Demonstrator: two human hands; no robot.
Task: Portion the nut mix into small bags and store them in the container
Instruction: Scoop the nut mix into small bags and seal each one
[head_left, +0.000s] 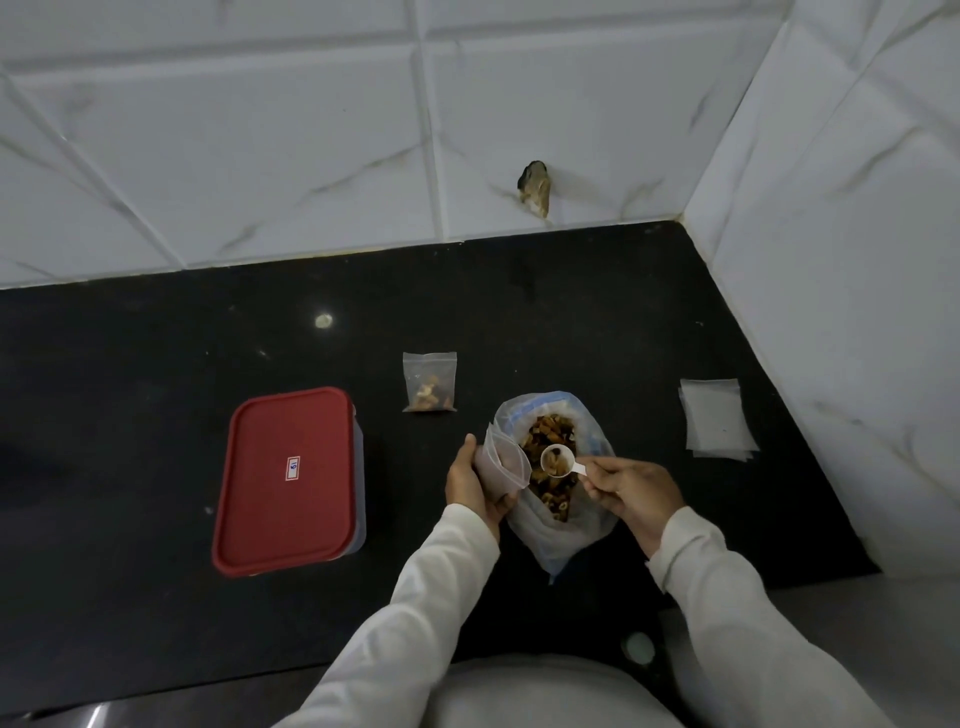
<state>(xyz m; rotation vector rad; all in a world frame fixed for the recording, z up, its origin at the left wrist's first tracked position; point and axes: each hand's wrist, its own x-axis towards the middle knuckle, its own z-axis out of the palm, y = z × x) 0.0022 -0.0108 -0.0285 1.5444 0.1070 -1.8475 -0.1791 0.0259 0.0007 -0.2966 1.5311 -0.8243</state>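
Note:
A large clear bag of nut mix (587, 514) lies open on the black counter in front of me. My left hand (470, 486) grips a small clear bag (498, 462) with its mouth held open, at the big bag's left edge. My right hand (631, 491) pinches the handle of a small white scoop (557, 460) holding some nut mix, right beside the small bag's mouth. A filled small bag (430, 382) lies flat behind the big bag. The container (288, 480), with a red lid on, stands to the left.
A stack of empty small bags (714, 423) lies at the right near the tiled side wall. The tiled back wall (311, 156) borders the black counter (156, 338). The counter's front edge is close to my body.

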